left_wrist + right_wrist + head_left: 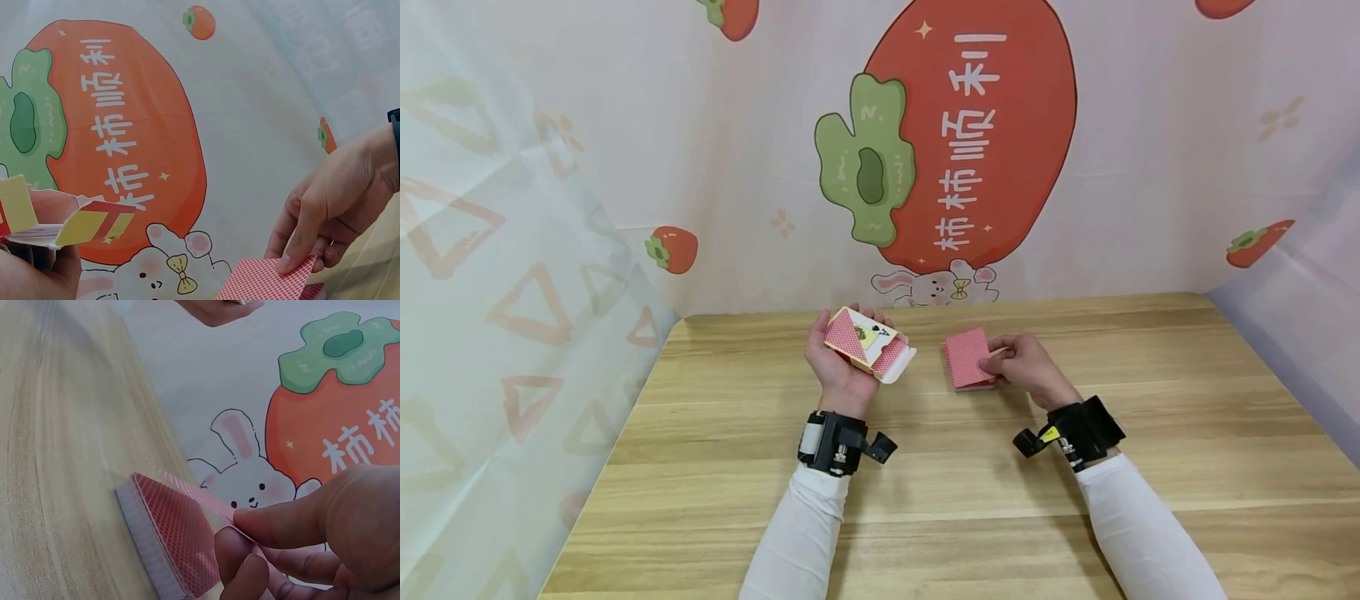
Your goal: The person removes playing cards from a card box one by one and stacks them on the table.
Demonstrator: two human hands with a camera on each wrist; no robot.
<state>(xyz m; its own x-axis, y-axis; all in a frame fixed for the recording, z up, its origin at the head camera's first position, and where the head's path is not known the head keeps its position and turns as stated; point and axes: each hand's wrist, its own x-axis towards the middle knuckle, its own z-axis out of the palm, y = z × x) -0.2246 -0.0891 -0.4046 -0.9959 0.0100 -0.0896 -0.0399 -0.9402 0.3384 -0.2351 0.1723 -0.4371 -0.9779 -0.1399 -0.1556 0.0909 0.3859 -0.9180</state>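
My left hand [844, 375], palm up, holds a red-and-white playing-card box [859, 337] above the table. The box's end flap [898, 365] hangs open toward the right, and red-backed cards show at its mouth. In the left wrist view the box [94, 222] is seen from its flapped end. To the right, my right hand [1028, 367] pinches a red-backed playing card [964, 350] between thumb and fingers. That card is raised at a slant over a squared deck of cards [178, 537] on the table. Whether it is one card or several, I cannot tell.
A light wood-grain table [925, 517] lies under both hands. Behind it hangs a pale cloth backdrop [1150, 208] printed with persimmons and a rabbit. Each wrist carries a black strapped camera mount [833, 443].
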